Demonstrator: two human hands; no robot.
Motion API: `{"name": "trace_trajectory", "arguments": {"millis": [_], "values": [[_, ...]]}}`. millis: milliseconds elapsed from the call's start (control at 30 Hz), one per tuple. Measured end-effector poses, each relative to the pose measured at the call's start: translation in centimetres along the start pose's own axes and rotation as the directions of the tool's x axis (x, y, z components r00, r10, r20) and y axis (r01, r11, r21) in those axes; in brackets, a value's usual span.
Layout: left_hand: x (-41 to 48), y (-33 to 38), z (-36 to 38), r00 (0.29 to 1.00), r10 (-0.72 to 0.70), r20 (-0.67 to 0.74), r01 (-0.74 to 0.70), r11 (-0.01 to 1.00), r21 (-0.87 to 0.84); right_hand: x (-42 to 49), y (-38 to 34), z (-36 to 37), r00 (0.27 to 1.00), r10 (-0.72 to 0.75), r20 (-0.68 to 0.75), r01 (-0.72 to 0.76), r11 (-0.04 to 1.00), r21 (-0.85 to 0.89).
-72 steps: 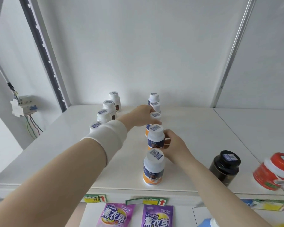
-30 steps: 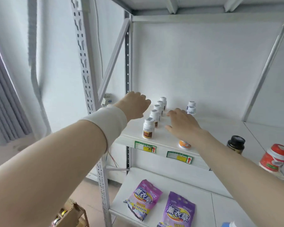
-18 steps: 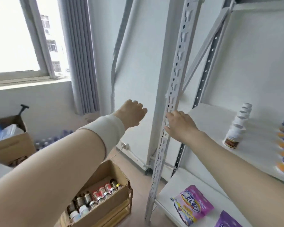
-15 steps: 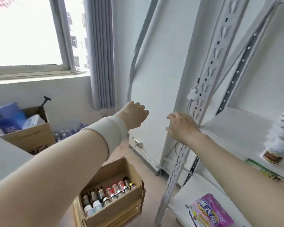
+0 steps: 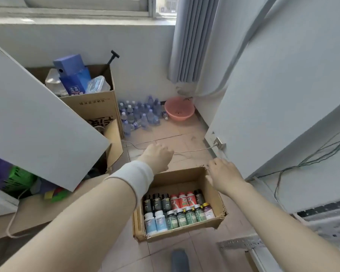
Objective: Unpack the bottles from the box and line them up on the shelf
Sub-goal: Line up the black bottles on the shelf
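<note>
Tiled floor (image 5: pixel 165 132) of a light room fills the view, seen from the person's head looking down. A small open cardboard box (image 5: pixel 185 230) sits on the floor at the centre, just ahead of a shoe tip (image 5: pixel 180 260). Its near half holds bottles (image 5: pixel 177 211) standing upright in two rows: dark and red ones behind, and white, green and one yellow-capped one in front. The far half of the box shows bare cardboard.

Both bare arms reach forward over the box. The left hand (image 5: pixel 157 157), with a white wristband (image 5: pixel 133 177) on the forearm behind it, hangs beyond the box's far left corner. Its grip is loosely curled and has hold of nothing. The right hand (image 5: pixel 223 173) is at the box's far right corner, fingers relaxed and pointing down, its grip empty. Whether it touches the cardboard rim is hard to tell.

Further off, a larger carton (image 5: pixel 94 103) packed with blue and clear items stands at the left. Plastic water bottles (image 5: pixel 139 114) cluster against the wall beside a pink basin (image 5: pixel 179 110), below a grey curtain (image 5: pixel 188 40). A thin cable (image 5: pixel 192 151) crosses the floor to a wall socket (image 5: pixel 219 143). A grey board (image 5: pixel 37 118) leans in at the left.
</note>
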State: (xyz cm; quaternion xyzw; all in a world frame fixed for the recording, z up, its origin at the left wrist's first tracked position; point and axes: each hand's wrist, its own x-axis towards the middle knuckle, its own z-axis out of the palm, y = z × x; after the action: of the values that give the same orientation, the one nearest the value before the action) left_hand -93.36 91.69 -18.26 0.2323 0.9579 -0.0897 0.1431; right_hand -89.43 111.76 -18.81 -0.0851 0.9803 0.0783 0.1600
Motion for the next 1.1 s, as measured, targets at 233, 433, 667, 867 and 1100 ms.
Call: {"name": "trace_trajectory", "arguments": {"millis": [233, 433, 667, 867, 1100], "values": [[4.9, -0.5, 14.4, 0.933, -0.126, 0.336, 0.223, 0.937, -0.27, 9.5, -2.8, 12.1, 0.931, -0.204, 0.304, 0.185, 0.979, 0.091], [9.0, 1.0, 26.8, 0.833, -0.163, 0.528, 0.452, 0.75, -0.482, 15.0, -6.3, 24.6, 0.843, -0.232, 0.485, 0.082, 0.947, 0.31], [15.7, 1.1, 36.2, 0.833, -0.269, 0.483, 0.517, 0.689, -0.508, 19.5, -8.3, 34.0, 0.841, -0.156, 0.518, -0.073, 0.915, 0.396], [17.6, 1.0, 39.5, 0.75, -0.184, 0.635, 0.563, 0.681, -0.468, 21.1, -9.5, 37.6, 0.824, -0.096, 0.558, -0.214, 0.859, 0.465], [18.3, 0.7, 40.0, 0.706, -0.194, 0.681, 0.659, 0.534, -0.53, 21.5, -9.1, 38.3, 0.772, -0.065, 0.632, -0.406, 0.714, 0.57]]}}
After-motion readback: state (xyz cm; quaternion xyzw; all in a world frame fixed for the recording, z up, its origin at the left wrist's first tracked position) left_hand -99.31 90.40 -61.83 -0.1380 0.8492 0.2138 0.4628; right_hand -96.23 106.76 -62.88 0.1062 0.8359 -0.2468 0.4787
